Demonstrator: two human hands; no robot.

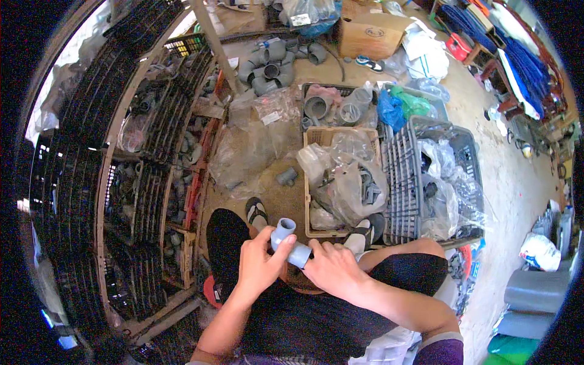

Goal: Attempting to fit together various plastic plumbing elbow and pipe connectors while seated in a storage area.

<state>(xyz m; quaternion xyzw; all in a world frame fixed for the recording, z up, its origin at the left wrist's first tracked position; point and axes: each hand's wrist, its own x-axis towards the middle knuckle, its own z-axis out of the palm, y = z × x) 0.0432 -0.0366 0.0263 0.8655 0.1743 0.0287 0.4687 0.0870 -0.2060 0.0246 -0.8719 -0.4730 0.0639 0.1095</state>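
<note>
A grey plastic pipe elbow point(291, 244) is held up above my lap, one round opening facing up and away from me. My left hand point(263, 258) wraps round its bend, thumb lying along the side. My right hand point(334, 266) grips the lower right end, fingers curled at the rim. A dark edge shows at that end beside my fingertips; what it is I cannot make out. On the floor beyond my hands lies a small grey pipe fitting point(286, 176).
A tan crate point(308, 210) with plastic bags stands ahead, beside a tilted grey crate point(401, 176). Large grey pipe elbows point(272, 72) are heaped farther back. Racks of black crates point(131, 231) line the left. A cardboard box point(371, 38) sits at the far end.
</note>
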